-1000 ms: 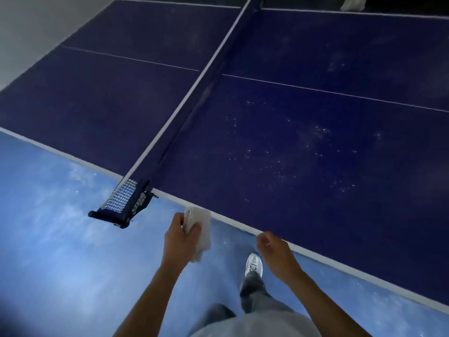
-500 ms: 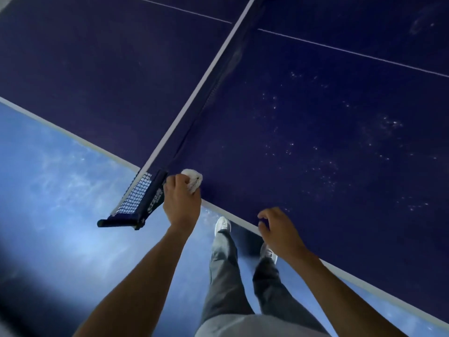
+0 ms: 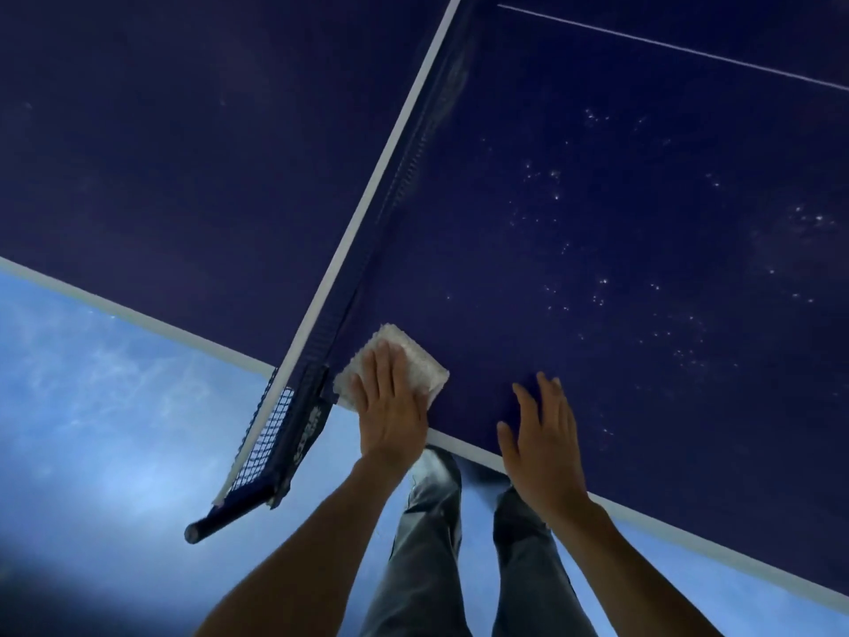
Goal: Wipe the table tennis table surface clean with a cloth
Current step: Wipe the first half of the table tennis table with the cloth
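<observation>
Here, the left hand (image 3: 390, 409) lies flat on the cloth (image 3: 425, 366). Its fingers (image 3: 385, 360) are straight and released, pressing the cloth against the desk (image 3: 620, 250) without curling round it. The cloth is a white, textured, roughly square pad. It sits on the dark blue surface at the near edge, just beside the base of the net (image 3: 361, 209), on the right-hand half. The right hand (image 3: 542, 448) rests palm down on the same half, near the cloth but apart from it. Its fingers (image 3: 549, 395) are spread, released, and hold nothing. White specks (image 3: 551, 186) are scattered over the surface beyond the right hand. The net clamp (image 3: 312, 429) overhangs the desk edge and carries white lettering, too blurred to read. A white line (image 3: 138, 318) borders the near edge. Below it are a light blue floor (image 3: 115, 429) and grey trouser legs (image 3: 422, 567).
</observation>
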